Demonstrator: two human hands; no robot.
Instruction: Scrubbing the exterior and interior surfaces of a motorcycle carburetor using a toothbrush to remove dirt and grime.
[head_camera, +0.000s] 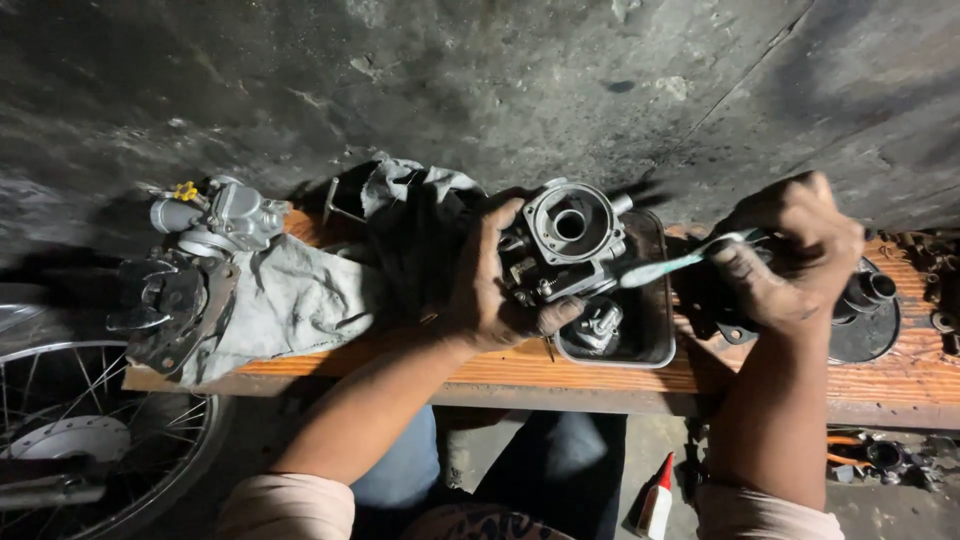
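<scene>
Gripping a grey metal carburettor body (562, 240) from its left side, the left hand (490, 285) has its fingers wrapped closed around the casting and tilts it so the round open bore faces up toward the camera. The part is held just above a small dark metal tray (655, 330) that rests on a worn wooden bench (500, 365), with another small metal piece lying in the tray beneath it. The right hand (795, 265) is curled shut around the handle of a pale toothbrush (670, 266), whose bristle end points left and sits at the right edge of the carburettor, touching or nearly touching it; the exact contact is hard to tell. Both hands are blackened with grime. By the look of it, the work in hand is scrubbing the casting's outer faces and ports. Judging from the pose, the following stroke would call for short, firm brush movements while the left hand keeps the body steady over the tray and turns it to present unbrushed faces. To the left lie a crumpled grey rag (290, 300), a second assembled carburettor (225, 215) and a spoked wheel (80, 420) below the bench.
</scene>
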